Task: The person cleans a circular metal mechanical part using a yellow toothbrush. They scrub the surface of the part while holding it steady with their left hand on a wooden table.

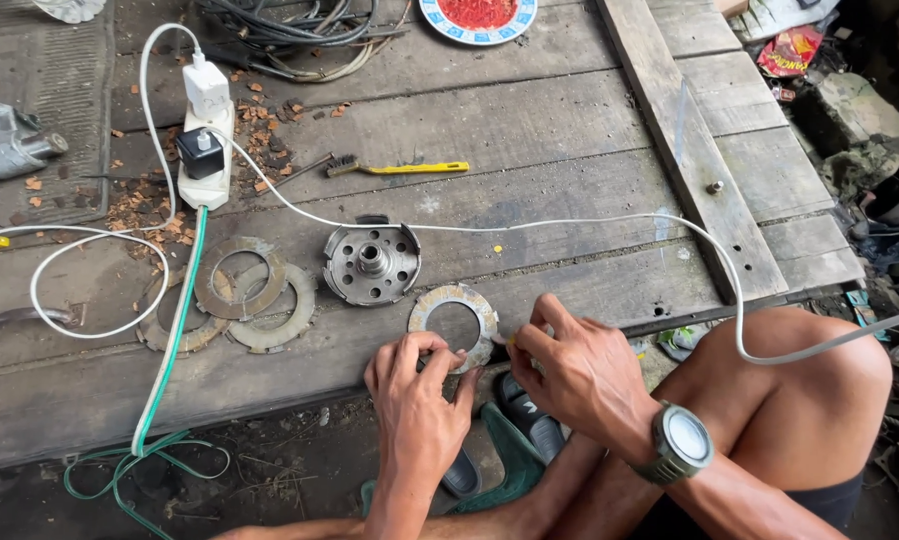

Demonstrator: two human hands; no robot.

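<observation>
Along the left edge of the wooden table (pixel 529 130) you have a grey metal part (pixel 4 142) and a white power strip (pixel 207 135) with a white cable (pixel 569 222) running right. Toward the near edge, three worn ring plates (pixel 231 297) lie overlapping, crossed by a green cable (pixel 174 340). Just right of them sits a round metal hub (pixel 371 263); a yellow-handled wire brush (pixel 397 168) lies further back. At the near edge, your left hand (pixel 416 400) pinches the lower rim of a ring plate (pixel 453 322) lying flat on the table. Your right hand (pixel 579 370), wearing a wristwatch (pixel 681 442), touches the same plate's right rim, fingers curled; whether it grips anything cannot be determined.
</observation>
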